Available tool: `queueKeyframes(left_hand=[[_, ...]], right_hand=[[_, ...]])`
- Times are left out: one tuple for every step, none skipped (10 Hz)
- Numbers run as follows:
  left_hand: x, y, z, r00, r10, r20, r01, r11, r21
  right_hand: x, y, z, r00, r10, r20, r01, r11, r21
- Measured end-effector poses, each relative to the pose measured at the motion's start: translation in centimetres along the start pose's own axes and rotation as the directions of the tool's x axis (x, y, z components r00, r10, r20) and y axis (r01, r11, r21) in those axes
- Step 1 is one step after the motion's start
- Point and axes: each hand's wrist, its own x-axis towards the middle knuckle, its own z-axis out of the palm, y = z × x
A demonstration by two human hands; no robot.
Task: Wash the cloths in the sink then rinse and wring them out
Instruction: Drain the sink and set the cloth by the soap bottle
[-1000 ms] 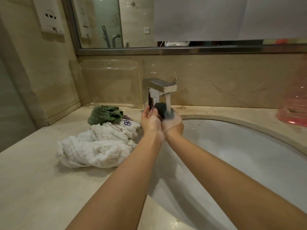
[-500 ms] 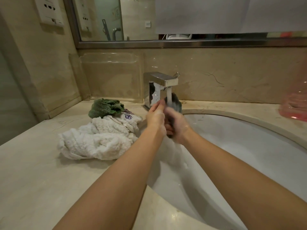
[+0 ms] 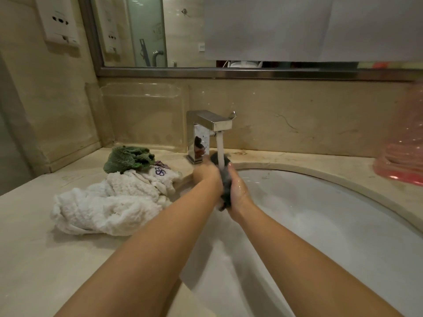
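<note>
A small dark cloth (image 3: 225, 191) is squeezed between my two hands under the running water of the steel tap (image 3: 211, 131), above the back of the white sink (image 3: 343, 225). My left hand (image 3: 207, 176) grips it from the left and my right hand (image 3: 238, 191) from the right. The cloth's top end pokes out beside the stream and its lower end hangs below my palms. On the counter to the left lie a heap of white cloths (image 3: 107, 202) and a green cloth (image 3: 128, 159) behind it.
The beige stone counter (image 3: 45, 259) wraps round the sink. A pink plastic basin (image 3: 402, 161) stands at the right edge. A clear plastic holder (image 3: 142, 115) is fixed to the wall left of the tap. A mirror runs above.
My hands have rubbed the dark cloth and shifted under the stream. The camera view has tilted slightly, with the tap sitting lower in the frame.
</note>
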Motion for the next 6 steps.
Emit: queueKeyframes(left_hand=[[1.5,-1.1,-0.2,1.0,0.012,-0.015,-0.013,0.996,-0.087],[2.0,-1.3,0.1,0.993,0.104,0.05,-0.106,0.994,0.027],[1.4,-0.8,0.1,0.984,0.137,0.112,-0.15,0.981,0.121],[1.1,-0.7,-0.1,0.987,0.076,0.139,-0.103,0.974,0.201],[-0.1,-0.7,0.2,0.976,-0.058,0.211,0.019,0.983,0.185],[-1.1,-0.2,0.1,0.985,-0.003,0.171,-0.052,0.946,0.319]], right_hand=[[0.6,0.2,0.0,0.997,-0.073,0.035,0.073,0.997,0.01],[0.8,0.2,0.3,0.989,-0.147,-0.031,0.145,0.988,-0.045],[1.1,0.0,0.6,0.986,-0.102,-0.128,0.096,0.994,-0.049],[1.0,-0.2,0.4,0.978,-0.128,-0.164,0.105,0.985,-0.138],[0.5,-0.2,0.2,0.975,-0.164,-0.149,0.144,0.98,-0.136],[0.7,0.4,0.2,0.989,-0.145,-0.027,0.138,0.975,-0.177]])
